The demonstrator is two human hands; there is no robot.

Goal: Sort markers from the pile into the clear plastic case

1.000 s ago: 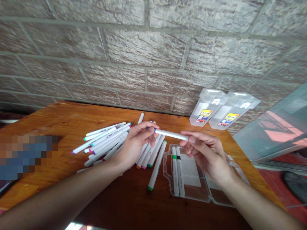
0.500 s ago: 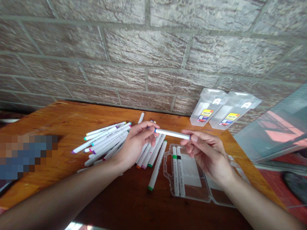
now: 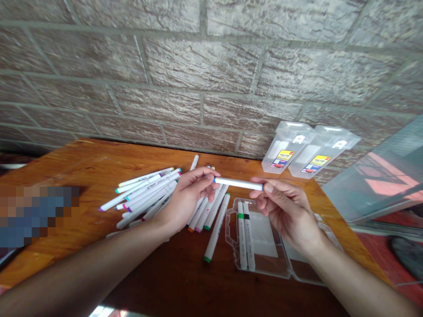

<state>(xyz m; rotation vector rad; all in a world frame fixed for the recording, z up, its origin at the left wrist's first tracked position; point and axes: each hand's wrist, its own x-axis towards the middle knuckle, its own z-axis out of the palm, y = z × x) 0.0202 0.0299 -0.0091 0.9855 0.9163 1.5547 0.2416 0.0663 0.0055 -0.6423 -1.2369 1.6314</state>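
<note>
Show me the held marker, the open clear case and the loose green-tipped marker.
held marker (image 3: pixel 238 183), head view, middle of white barrel.
open clear case (image 3: pixel 264 240), head view, bare floor.
green-tipped marker (image 3: pixel 217 228), head view, mid barrel.

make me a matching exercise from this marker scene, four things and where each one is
Things:
1. white marker
2. open clear case
3. closed cases
4. pile of markers

Places:
A. at the back, by the brick wall
B. held between left hand and right hand
C. flat on the table, two markers inside
D. spread on the table beside the left hand

Pairs: 1-B, 2-C, 3-A, 4-D
</note>
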